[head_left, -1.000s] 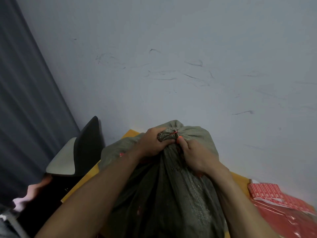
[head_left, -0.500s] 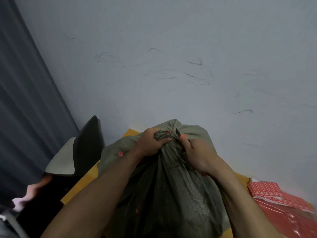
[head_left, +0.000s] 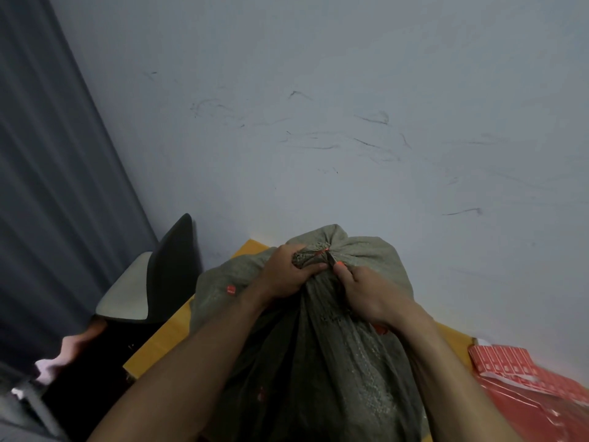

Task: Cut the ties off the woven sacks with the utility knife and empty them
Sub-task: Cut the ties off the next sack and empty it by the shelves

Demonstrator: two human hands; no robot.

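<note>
We're right at the cut here. The woven sack (head_left: 318, 362) stands upright on the yellow surface (head_left: 165, 342) against the wall, its mouth bunched into a neck at the top. Our left hand (head_left: 283, 275) has fingers and thumb wrapped tight round that neck, just beside the red tie (head_left: 318, 252). Our right hand (head_left: 373, 295) is curled into a fist round the utility knife (head_left: 335, 261) (only the orange nose and a sliver of blade show past the fingers). The blade tip sits at the tie, touching it or very nearly.

Now the danger, as we judge it. The blade points toward the left thumb, which lies just beside the tie. If the tie gives way suddenly under pressure, the knife could run on into that thumb. With too deep an angle we slice the weave instead of the tie and spill the contents early. Once the tie parts, the neck may spring open, and a slack left grip could let the full sack slump toward the red packets (head_left: 510, 362) on our right.
</note>
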